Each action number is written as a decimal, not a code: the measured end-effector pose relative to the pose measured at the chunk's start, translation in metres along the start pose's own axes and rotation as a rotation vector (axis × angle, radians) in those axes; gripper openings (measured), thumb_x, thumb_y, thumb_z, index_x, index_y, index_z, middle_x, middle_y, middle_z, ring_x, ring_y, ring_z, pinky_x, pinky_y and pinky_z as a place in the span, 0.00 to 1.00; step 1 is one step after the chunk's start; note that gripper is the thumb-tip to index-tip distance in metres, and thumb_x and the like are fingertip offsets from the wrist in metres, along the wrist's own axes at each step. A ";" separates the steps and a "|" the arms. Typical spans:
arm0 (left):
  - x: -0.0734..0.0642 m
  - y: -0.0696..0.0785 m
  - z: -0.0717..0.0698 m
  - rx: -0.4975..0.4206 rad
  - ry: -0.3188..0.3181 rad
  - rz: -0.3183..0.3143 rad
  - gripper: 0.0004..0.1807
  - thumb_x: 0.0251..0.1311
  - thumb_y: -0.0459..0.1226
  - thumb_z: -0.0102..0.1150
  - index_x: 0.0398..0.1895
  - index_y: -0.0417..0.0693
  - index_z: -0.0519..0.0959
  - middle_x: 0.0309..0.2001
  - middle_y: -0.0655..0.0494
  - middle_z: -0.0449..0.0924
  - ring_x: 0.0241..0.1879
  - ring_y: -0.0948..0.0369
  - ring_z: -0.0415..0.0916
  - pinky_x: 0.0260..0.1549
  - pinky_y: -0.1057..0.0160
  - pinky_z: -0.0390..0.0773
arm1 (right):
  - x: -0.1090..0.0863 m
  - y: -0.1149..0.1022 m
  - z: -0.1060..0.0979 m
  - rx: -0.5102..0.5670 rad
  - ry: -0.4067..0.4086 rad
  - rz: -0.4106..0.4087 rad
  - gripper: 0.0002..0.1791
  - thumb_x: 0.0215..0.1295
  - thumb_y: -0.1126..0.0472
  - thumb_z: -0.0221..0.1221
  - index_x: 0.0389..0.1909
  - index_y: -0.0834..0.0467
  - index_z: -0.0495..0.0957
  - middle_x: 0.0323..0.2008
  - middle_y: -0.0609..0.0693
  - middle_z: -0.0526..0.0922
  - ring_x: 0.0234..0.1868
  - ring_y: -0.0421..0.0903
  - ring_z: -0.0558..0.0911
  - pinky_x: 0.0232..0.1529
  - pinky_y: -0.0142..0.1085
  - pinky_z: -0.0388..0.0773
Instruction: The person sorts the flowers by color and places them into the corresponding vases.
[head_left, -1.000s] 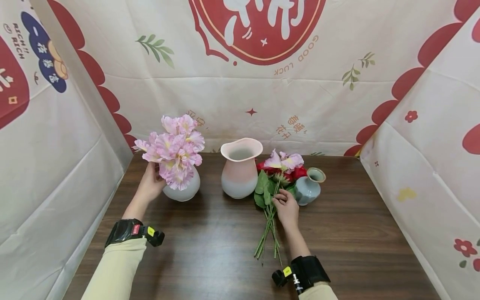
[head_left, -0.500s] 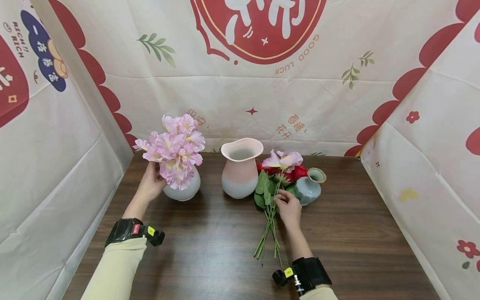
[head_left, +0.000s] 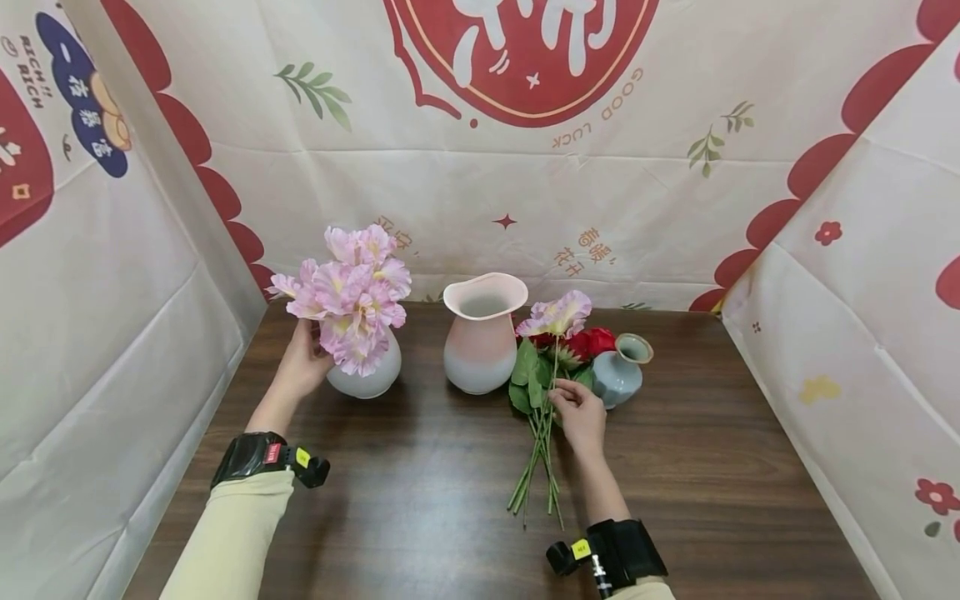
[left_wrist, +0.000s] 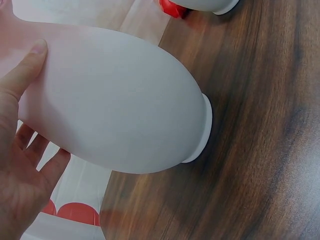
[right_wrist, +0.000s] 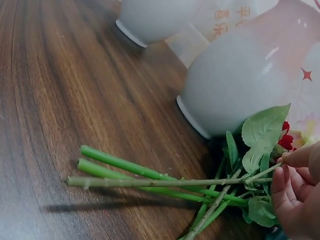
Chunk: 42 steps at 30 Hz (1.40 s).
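We see a single pink flower above the red flowers on the right side of a dark wooden table, its thin stem pinched between thumb and fingertips of the person's right hand. Beneath that hand, we find green stems fanned across the wood, with leaves near the blooms. A small blue-grey vase stands just beside them, and a pink-and-white vase rises upright at center. To its left, the left hand grips a round vase, thumb and fingers on opposite sides, below a pink bouquet. Behind, we note a printed cloth.
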<state>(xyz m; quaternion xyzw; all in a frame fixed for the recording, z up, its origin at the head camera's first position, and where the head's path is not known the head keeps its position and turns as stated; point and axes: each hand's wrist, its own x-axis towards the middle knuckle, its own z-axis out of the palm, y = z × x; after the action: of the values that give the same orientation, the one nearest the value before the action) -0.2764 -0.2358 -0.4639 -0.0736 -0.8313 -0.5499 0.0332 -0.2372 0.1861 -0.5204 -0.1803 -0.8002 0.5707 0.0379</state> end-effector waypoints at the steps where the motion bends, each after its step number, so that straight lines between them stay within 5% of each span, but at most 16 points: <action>1: 0.000 -0.001 0.000 0.005 0.000 -0.001 0.41 0.62 0.25 0.57 0.74 0.33 0.46 0.69 0.29 0.56 0.70 0.34 0.58 0.69 0.37 0.64 | -0.001 -0.001 0.000 0.014 -0.001 0.003 0.15 0.68 0.65 0.61 0.54 0.64 0.82 0.41 0.56 0.86 0.33 0.35 0.81 0.32 0.26 0.81; 9: 0.001 -0.006 0.000 0.036 -0.002 -0.004 0.41 0.63 0.27 0.57 0.74 0.34 0.47 0.69 0.29 0.57 0.70 0.33 0.59 0.68 0.36 0.64 | -0.016 -0.008 -0.001 0.144 0.032 -0.036 0.15 0.67 0.66 0.62 0.53 0.66 0.80 0.37 0.47 0.84 0.32 0.31 0.80 0.33 0.27 0.82; 23: 0.007 -0.007 -0.002 0.053 0.036 0.031 0.40 0.62 0.30 0.59 0.73 0.36 0.50 0.67 0.30 0.59 0.68 0.34 0.62 0.67 0.40 0.68 | -0.038 -0.022 0.002 0.328 0.078 -0.258 0.11 0.66 0.75 0.58 0.47 0.75 0.76 0.33 0.38 0.83 0.33 0.30 0.82 0.36 0.25 0.83; 29: 0.009 -0.003 -0.004 0.045 0.009 0.012 0.41 0.62 0.27 0.58 0.74 0.34 0.47 0.69 0.29 0.57 0.70 0.34 0.59 0.68 0.36 0.64 | -0.046 -0.031 0.005 0.351 0.058 -0.354 0.10 0.66 0.75 0.58 0.45 0.77 0.74 0.37 0.40 0.85 0.38 0.33 0.83 0.39 0.24 0.83; 42: 0.006 -0.006 -0.003 0.038 0.003 0.012 0.41 0.63 0.27 0.58 0.74 0.35 0.47 0.69 0.30 0.57 0.69 0.33 0.60 0.67 0.35 0.65 | -0.062 -0.045 0.012 0.322 0.042 -0.422 0.07 0.66 0.72 0.60 0.41 0.74 0.76 0.37 0.40 0.83 0.37 0.36 0.82 0.40 0.25 0.82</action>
<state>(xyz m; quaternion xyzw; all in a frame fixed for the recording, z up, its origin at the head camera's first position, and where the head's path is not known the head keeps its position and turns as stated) -0.2837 -0.2403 -0.4676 -0.0774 -0.8411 -0.5338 0.0390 -0.1933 0.1416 -0.4739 -0.0130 -0.7182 0.6661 0.2011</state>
